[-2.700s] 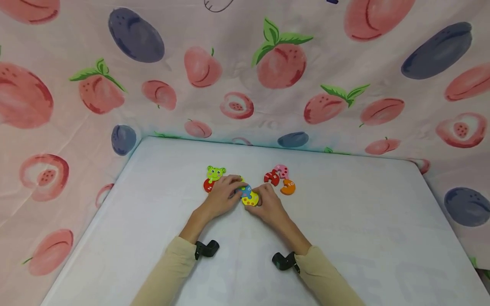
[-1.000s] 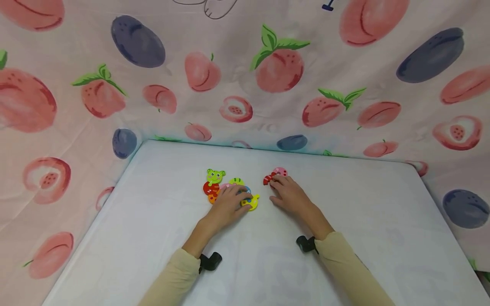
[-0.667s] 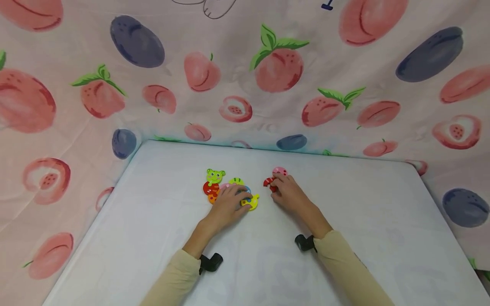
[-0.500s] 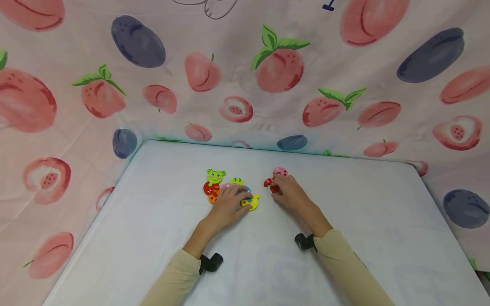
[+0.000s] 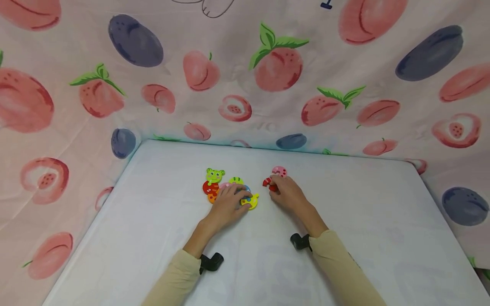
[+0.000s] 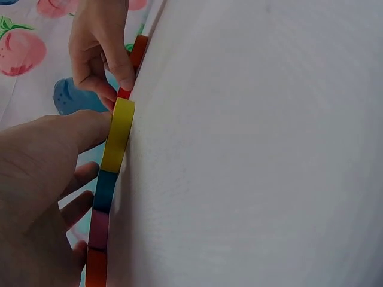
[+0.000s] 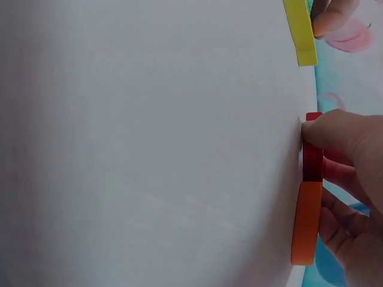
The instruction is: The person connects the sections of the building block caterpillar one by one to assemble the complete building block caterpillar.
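Note:
A caterpillar puzzle lies on the white table, partly joined, with a green face piece point(image 5: 215, 174) at its far left end and a red piece point(image 5: 209, 187) numbered 2 below it. Over the joined row rests my left hand point(image 5: 226, 206), its fingers spread and its thumb against the yellow piece point(image 6: 119, 134). The blue piece point(image 6: 105, 191) sits beside the yellow one. To the right, my right hand point(image 5: 289, 194) pinches a striped red piece point(image 5: 267, 182) between thumb and fingers. An orange piece point(image 7: 306, 224) stands close beside it, hidden under the hand in the head view.
A pink spotted piece point(image 5: 280, 171) lies just beyond the right fingertips. The white table point(image 5: 344, 204) spreads around both hands, and a fruit-print cloth point(image 5: 245, 76) rises behind its far edge. Black wrist cameras point(image 5: 300, 241) sit at both cuffs.
My right hand has left the yellow piece, moved right and taken hold of the striped red piece, shifting it slightly toward me. My left hand has spread over the joined row and stays there.

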Motion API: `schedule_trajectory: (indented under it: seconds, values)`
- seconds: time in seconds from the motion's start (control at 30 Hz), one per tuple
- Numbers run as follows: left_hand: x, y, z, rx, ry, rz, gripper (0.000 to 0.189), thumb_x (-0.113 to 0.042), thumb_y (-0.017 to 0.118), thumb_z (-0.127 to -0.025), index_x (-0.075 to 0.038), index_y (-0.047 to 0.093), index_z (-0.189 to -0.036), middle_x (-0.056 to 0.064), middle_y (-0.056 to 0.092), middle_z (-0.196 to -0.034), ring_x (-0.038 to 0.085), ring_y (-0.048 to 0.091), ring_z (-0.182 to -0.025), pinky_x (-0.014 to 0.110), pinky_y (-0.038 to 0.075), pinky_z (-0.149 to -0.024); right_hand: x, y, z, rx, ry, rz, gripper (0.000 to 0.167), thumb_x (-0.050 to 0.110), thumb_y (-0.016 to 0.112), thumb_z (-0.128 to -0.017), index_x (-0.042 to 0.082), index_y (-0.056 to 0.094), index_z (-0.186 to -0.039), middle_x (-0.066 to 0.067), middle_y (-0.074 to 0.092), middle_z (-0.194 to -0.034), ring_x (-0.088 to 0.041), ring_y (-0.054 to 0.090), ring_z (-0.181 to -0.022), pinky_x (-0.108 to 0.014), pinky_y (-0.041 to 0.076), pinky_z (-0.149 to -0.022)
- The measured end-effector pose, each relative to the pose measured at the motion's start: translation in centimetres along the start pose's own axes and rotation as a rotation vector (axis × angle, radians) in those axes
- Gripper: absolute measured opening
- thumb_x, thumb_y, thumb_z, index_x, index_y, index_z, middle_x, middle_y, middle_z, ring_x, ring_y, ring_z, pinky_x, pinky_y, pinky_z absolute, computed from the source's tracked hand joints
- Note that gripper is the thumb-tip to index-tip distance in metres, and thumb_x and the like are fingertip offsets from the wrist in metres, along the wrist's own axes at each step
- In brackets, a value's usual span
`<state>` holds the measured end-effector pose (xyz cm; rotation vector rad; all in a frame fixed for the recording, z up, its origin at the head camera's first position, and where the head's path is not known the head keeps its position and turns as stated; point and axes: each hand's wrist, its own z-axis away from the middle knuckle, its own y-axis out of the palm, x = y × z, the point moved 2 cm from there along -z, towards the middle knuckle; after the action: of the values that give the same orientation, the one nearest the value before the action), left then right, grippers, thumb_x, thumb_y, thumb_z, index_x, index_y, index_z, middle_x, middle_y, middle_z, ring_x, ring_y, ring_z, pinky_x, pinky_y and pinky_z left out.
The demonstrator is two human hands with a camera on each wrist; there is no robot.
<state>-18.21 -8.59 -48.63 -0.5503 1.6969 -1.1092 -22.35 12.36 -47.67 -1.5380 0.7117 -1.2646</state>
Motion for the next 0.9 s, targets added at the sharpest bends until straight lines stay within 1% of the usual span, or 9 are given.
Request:
schedule_trajectory:
  seconds: [0.2,0.3,0.43,0.57,0.8,0.9]
  values:
    - [0.1,0.1,-0.07,0.002,-0.008,0.013,0.035,-0.035,0.065,-0.092,-0.023,0.062,-0.124,0.002,0.051,-0.136,0.023,0.042,-0.131,0.048,0.025,-0.119,-0.32,0.22,-0.06,0.006,0.021,-0.029,0.035,0.019,0.07,-0.087,0.01,0.058,-0.118,-0.008,0.065,-0.113,-0.023,0.055,-0.103,-0.038,0.054,-0.092]
    - [0.11,0.13,-0.08,-0.001,-0.01,0.016,0.035,-0.035,0.065,-0.092,-0.023,0.062,-0.124,0.002,0.051,-0.136,0.023,0.041,-0.131,0.049,0.024,-0.119,-0.4,0.25,0.02,0.022,0.037,-0.052,0.035,0.02,0.07,-0.086,0.011,0.058,-0.117,-0.007,0.065,-0.113,-0.023,0.055,-0.104,-0.039,0.054,-0.091]
    - [0.11,0.09,0.04,-0.006,-0.01,0.026,0.034,-0.034,0.065,-0.092,-0.023,0.062,-0.124,0.002,0.05,-0.136,0.023,0.041,-0.131,0.049,0.024,-0.119,-0.23,0.12,0.3,0.036,0.04,-0.076,0.036,0.02,0.069,-0.084,0.011,0.057,-0.117,-0.006,0.064,-0.111,-0.023,0.053,-0.103,-0.039,0.053,-0.089]
    - [0.03,0.01,0.1,-0.013,-0.008,0.035,0.034,-0.033,0.066,-0.092,-0.021,0.062,-0.124,0.002,0.051,-0.135,0.023,0.042,-0.13,0.049,0.025,-0.118,-0.09,0.08,0.52,0.024,0.035,-0.1,0.035,0.018,0.069,-0.082,0.012,0.058,-0.115,-0.005,0.064,-0.107,-0.023,0.052,-0.099,-0.039,0.051,-0.086]
    - [-0.11,0.0,0.09,-0.022,-0.011,0.042,0.034,-0.032,0.066,-0.091,-0.021,0.063,-0.123,0.003,0.051,-0.135,0.024,0.042,-0.13,0.049,0.025,-0.118,-0.26,0.46,0.67,-0.012,0.028,-0.141,0.03,0.018,0.07,-0.08,0.012,0.06,-0.107,-0.004,0.065,-0.105,-0.023,0.052,-0.098,-0.043,0.045,-0.09]
    - [-0.12,0.09,0.09,-0.018,-0.015,0.042,0.033,-0.032,0.066,-0.091,-0.022,0.063,-0.123,0.003,0.051,-0.135,0.024,0.041,-0.13,0.049,0.025,-0.118,-0.26,0.42,0.88,-0.003,0.014,-0.15,0.034,0.018,0.071,-0.079,0.011,0.061,-0.111,-0.005,0.065,-0.108,-0.023,0.053,-0.099,-0.045,0.045,-0.093]
